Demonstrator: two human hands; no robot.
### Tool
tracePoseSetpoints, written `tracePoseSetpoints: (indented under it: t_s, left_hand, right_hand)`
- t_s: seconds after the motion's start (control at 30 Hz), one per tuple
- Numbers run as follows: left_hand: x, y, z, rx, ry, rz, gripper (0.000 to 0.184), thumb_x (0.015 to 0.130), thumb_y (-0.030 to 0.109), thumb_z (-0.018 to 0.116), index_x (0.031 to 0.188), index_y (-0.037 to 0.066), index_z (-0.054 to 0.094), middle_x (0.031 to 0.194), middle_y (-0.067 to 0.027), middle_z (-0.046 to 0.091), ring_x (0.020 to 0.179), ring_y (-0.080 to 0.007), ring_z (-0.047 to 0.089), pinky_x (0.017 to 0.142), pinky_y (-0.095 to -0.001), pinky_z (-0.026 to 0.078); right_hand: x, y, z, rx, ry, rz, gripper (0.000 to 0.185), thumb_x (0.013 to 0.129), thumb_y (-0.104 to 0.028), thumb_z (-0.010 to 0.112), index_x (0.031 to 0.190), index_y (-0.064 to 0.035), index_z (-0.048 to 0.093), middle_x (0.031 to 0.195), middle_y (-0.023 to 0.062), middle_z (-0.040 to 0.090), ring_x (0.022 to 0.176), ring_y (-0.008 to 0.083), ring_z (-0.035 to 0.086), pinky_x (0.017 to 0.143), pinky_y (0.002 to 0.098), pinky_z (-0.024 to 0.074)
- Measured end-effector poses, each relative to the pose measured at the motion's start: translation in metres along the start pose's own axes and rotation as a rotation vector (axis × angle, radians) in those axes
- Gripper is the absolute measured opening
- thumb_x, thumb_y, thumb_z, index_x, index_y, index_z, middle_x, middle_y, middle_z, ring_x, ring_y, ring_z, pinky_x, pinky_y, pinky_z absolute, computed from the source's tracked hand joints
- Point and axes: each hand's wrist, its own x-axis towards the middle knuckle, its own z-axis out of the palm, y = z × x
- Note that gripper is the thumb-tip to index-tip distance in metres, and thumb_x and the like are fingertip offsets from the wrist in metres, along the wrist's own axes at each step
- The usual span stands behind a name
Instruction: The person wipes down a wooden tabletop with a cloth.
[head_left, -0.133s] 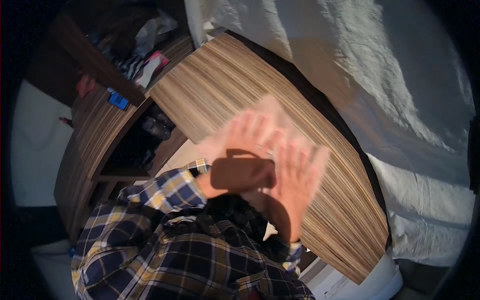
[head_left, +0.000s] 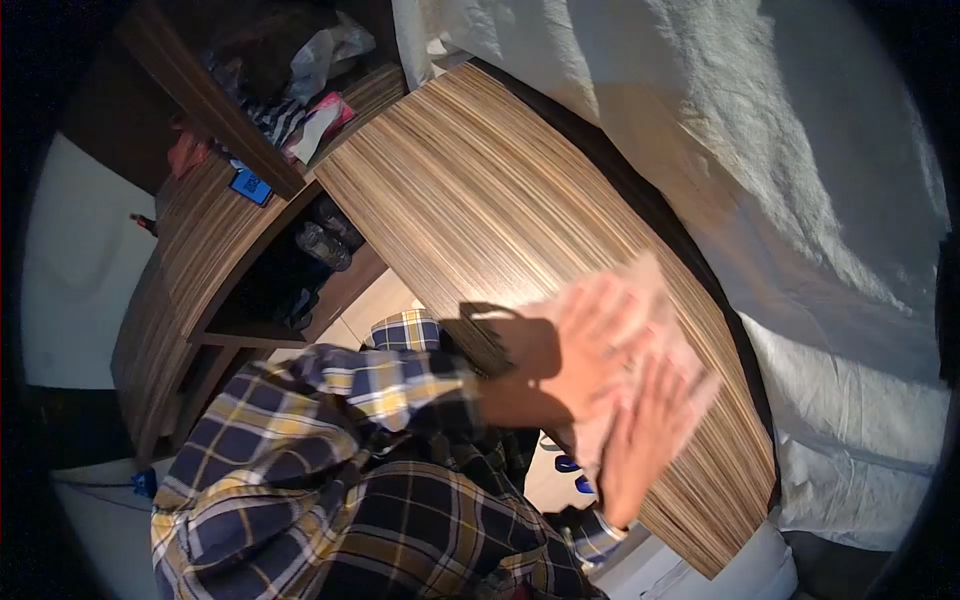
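A pale pink cloth (head_left: 648, 282) lies spread on the striped wood-grain tabletop (head_left: 450, 180), towards its right part. On the cloth's left portion my left hand (head_left: 592, 335) rests flat, palm down, with the fingers stretched out. My right hand (head_left: 645, 425) is beside it, also flat, pressing on the lower right of the cloth with its fingers extended. Both hands are somewhat blurred, and they cover much of the cloth. A dark shadow falls across my left wrist and the table.
Shoes (head_left: 325, 246) sit in an open shelf below a wooden side unit at left. A blue-screened phone (head_left: 250, 187) lies on that unit, near bags and clothes. A white curtain (head_left: 730, 150) hangs along the table's far side. Blue footwear (head_left: 570, 465) shows on the floor.
Both hands and the pink cloth have slid across the tabletop to the right and slightly towards me. The view has shifted a little.
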Motion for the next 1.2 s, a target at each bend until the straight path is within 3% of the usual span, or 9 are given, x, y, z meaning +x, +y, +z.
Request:
tracePoseSetpoints:
  t_s: [0.07,0.13,0.23,0.5,0.57,0.77,0.9,1.07,1.2]
  left_hand:
    - [0.017,0.035,0.028,-0.056,0.044,0.015,0.073,0.086,0.041,0.050,0.149,0.010,0.030,0.157,-0.0234,0.012,0.145,-0.0451,0.002,0.115,-0.0585,-0.002]
    - [0.025,0.062,0.042,-0.029,-0.119,0.146,0.071,0.093,0.049,0.042,0.150,0.009,0.027,0.157,-0.0228,0.010,0.145,-0.0446,0.004,0.115,-0.0591,0.002]
    - [0.017,0.096,0.066,-0.037,-0.149,0.207,0.070,0.093,0.048,0.040,0.150,0.011,0.027,0.158,-0.0209,0.008,0.145,-0.0428,0.002,0.116,-0.0585,0.001]
    - [-0.008,0.077,0.066,0.006,-0.151,0.255,0.068,0.093,0.049,0.037,0.150,0.013,0.029,0.159,-0.0171,0.011,0.146,-0.0398,0.002,0.117,-0.0573,-0.001]
    - [-0.013,0.052,0.052,-0.003,-0.150,0.233,0.067,0.094,0.049,0.036,0.150,0.014,0.028,0.159,-0.0166,0.010,0.146,-0.0397,0.002,0.117,-0.0574,0.000]
    - [-0.027,0.000,0.007,0.104,-0.181,0.125,0.067,0.094,0.050,0.035,0.151,0.015,0.028,0.159,-0.0170,0.010,0.145,-0.0420,0.002,0.115,-0.0613,-0.002]
    - [-0.040,-0.054,-0.022,0.148,-0.150,-0.025,0.074,0.093,0.057,0.034,0.152,0.014,0.022,0.159,-0.0152,0.008,0.146,-0.0389,0.002,0.117,-0.0577,-0.001]
    - [-0.043,-0.127,-0.076,0.109,0.014,-0.230,0.072,0.093,0.053,0.044,0.151,0.014,0.026,0.159,-0.0152,0.007,0.146,-0.0373,0.000,0.117,-0.0553,-0.003]
    - [-0.049,-0.172,-0.104,0.224,0.180,-0.443,0.066,0.093,0.044,0.048,0.148,0.011,0.032,0.157,-0.0180,0.015,0.146,-0.0393,0.007,0.117,-0.0560,0.001]
  right_hand:
    - [-0.020,0.036,-0.004,-0.054,0.010,0.057,0.056,0.100,-0.042,0.035,0.150,-0.0172,0.032,0.157,0.0059,0.027,0.146,0.0265,0.017,0.117,0.0479,0.0061]
    - [-0.040,0.063,-0.003,0.027,0.097,0.242,0.055,0.100,-0.042,0.032,0.150,-0.0179,0.033,0.157,0.0050,0.027,0.146,0.0268,0.017,0.117,0.0489,0.0051]
    - [-0.068,0.088,0.001,0.071,0.172,0.285,0.060,0.100,-0.048,0.028,0.150,-0.0169,0.032,0.155,0.0044,0.030,0.146,0.0246,0.019,0.117,0.0443,0.0068]
    - [-0.077,0.054,0.021,-0.057,0.195,0.430,0.066,0.098,-0.056,0.024,0.149,-0.0159,0.034,0.154,0.0035,0.033,0.144,0.0229,0.025,0.116,0.0436,0.0094]
    - [-0.064,0.030,0.031,0.028,0.231,0.347,0.061,0.098,-0.052,0.025,0.146,-0.0170,0.040,0.154,0.0052,0.034,0.145,0.0265,0.023,0.116,0.0476,0.0077]
    - [-0.033,-0.009,0.041,0.034,0.123,0.182,0.070,0.097,-0.057,0.023,0.149,-0.0107,0.033,0.155,0.0085,0.030,0.145,0.0266,0.020,0.116,0.0459,0.0056]
    - [0.013,-0.060,0.053,0.022,0.053,0.029,0.066,0.099,-0.052,0.025,0.149,-0.0095,0.032,0.156,0.0089,0.028,0.147,0.0256,0.015,0.117,0.0455,0.0030]
    - [0.112,-0.112,0.060,-0.001,-0.069,-0.330,0.058,0.100,-0.044,0.031,0.149,-0.0147,0.033,0.156,0.0066,0.029,0.147,0.0263,0.017,0.116,0.0496,0.0038]
    - [0.185,-0.170,0.075,-0.028,-0.056,-0.602,0.051,0.099,-0.035,0.040,0.147,-0.0185,0.039,0.155,0.0056,0.031,0.145,0.0250,0.021,0.115,0.0475,0.0086]
